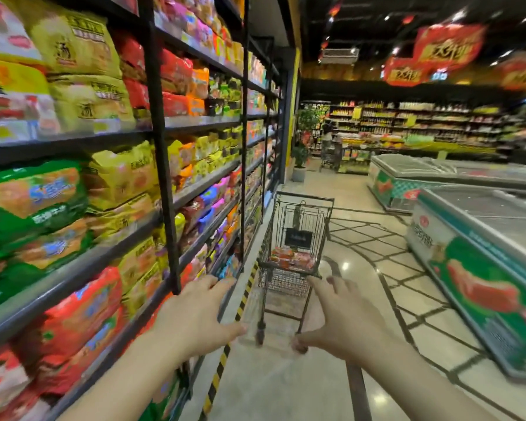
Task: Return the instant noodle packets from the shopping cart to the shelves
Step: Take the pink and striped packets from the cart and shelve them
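Left hand and right hand spread, empty — shopping cart ahead.

From my feed, both forearms come in from the bottom of the frame bare, with no sleeves, watch or bracelet showing. The left hand and right hand wear no gloves or rings that I can make out. The right hand's nails look dark-painted, though motion blur softens them.
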The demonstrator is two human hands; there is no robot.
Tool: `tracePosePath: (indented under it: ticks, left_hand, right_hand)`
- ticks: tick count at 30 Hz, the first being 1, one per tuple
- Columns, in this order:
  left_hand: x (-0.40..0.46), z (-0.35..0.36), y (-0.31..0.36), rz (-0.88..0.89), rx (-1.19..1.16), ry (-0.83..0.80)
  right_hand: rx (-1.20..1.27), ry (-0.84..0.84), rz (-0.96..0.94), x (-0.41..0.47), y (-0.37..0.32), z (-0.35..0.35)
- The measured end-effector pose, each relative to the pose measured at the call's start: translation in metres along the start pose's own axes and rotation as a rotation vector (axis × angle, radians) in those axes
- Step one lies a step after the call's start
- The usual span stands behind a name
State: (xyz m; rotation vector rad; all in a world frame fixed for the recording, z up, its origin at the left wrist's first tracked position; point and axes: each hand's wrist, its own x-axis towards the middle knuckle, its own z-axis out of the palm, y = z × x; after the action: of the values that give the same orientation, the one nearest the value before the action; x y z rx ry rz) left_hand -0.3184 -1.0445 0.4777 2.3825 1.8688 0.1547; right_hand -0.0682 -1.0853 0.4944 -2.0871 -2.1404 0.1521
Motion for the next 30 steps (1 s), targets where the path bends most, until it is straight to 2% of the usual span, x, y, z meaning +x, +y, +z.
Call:
tracePosePath:
  ticks: [13,22,30]
  left_hand:
    - [0.259,0.005,-0.045,0.138,-0.001,-0.080]
    - [0.445,0.034,-0.030,0.175,0.029,-0.136]
    - [0.626,0.043,0.002,0.183,0.001,-0.119]
  right_hand:
    - [-0.023,-0.035,0.128,0.242,0.016,0.022]
    - [0.011,-0.059,0.191,0.403,0.081,0.045]
    - [0.025,-0.075,0.201,0.575,0.151,0.037]
